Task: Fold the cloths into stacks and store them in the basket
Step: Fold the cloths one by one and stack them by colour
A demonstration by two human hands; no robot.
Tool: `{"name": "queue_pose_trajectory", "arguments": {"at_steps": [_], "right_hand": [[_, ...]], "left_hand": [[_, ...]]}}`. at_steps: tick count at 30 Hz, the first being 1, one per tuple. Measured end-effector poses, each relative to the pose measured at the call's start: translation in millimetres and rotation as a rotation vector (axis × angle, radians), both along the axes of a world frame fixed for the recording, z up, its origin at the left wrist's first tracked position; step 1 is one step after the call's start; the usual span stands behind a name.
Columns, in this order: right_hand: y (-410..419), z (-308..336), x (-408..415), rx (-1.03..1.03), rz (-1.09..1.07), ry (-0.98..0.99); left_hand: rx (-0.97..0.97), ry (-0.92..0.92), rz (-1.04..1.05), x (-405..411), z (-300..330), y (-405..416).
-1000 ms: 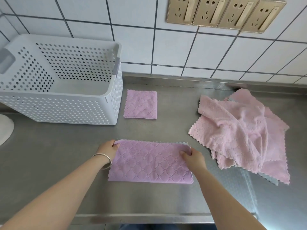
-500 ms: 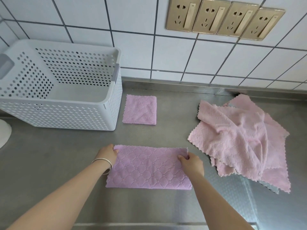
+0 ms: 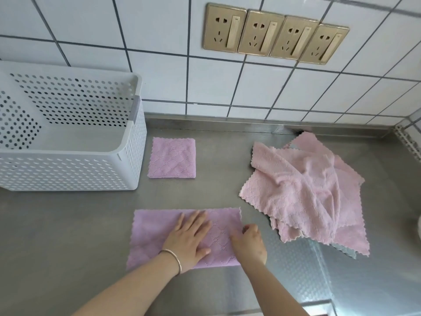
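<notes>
Left hand [image 3: 190, 238] flat, open, pressing half-folded lilac quilted microfibre cloth [image 3: 157, 233] | right hand [image 3: 249, 241] curled at its right edge, pinch unclear | soft, light, limp: take corners.

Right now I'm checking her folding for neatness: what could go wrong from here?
The right hand grips the half-folded cloth's right edge while the left hand lies flat mid-cloth; if that hand shifts, the next fold may land skewed. The loose pile lies close by, so a lifted edge might snag it. The basket looks empty, and the folded square remains outside.
</notes>
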State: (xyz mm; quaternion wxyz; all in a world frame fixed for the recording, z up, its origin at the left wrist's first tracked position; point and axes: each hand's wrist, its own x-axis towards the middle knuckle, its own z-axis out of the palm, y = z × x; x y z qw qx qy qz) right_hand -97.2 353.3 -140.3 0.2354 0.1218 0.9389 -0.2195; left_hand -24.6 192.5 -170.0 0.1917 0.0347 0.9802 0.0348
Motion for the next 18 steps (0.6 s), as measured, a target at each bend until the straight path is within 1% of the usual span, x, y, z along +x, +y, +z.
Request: {"name": "queue_pose_trajectory", "arguments": {"at_steps": [2, 5, 7, 9, 10, 11, 12, 14, 15, 17, 18], "right_hand": [[2, 0, 2, 0.041, 0.004, -0.034], [9, 0, 5, 0.143, 0.110, -0.078], [10, 4, 10, 0.152, 0.157, -0.070], [7, 12, 16, 0.070, 0.132, -0.015], [5, 18, 21, 0.020, 0.116, 0.041], [1, 25, 26, -0.023, 0.120, 0.115], [-4, 30, 32, -0.058, 0.145, 0.207], [-21, 37, 47, -0.181, 0.197, 0.403], [-30, 37, 54, -0.265, 0.230, 0.457], [-50, 36, 67, -0.411, 0.323, 0.518], [-59, 35, 72, -0.481, 0.362, 0.537]], "left_hand": [[-0.002, -0.060, -0.026, -2, -4, 0], [0.024, -0.105, -0.015, -6, -4, -1], [0.072, -0.068, 0.009, -8, 1, 0], [0.109, 0.004, 0.036, -12, 7, 5], [0.202, -0.023, 0.098, -15, 17, 8], [0.305, -0.055, 0.199, -18, 27, 11], [0.436, -0.046, 0.329, -21, 39, 14], [0.741, 0.054, 0.593, -25, 60, 17], [0.859, 0.074, 0.691, -26, 68, 17], [0.990, 0.049, 0.844, -25, 79, 8], [1.003, 0.034, 0.923, -22, 81, 1]]}}
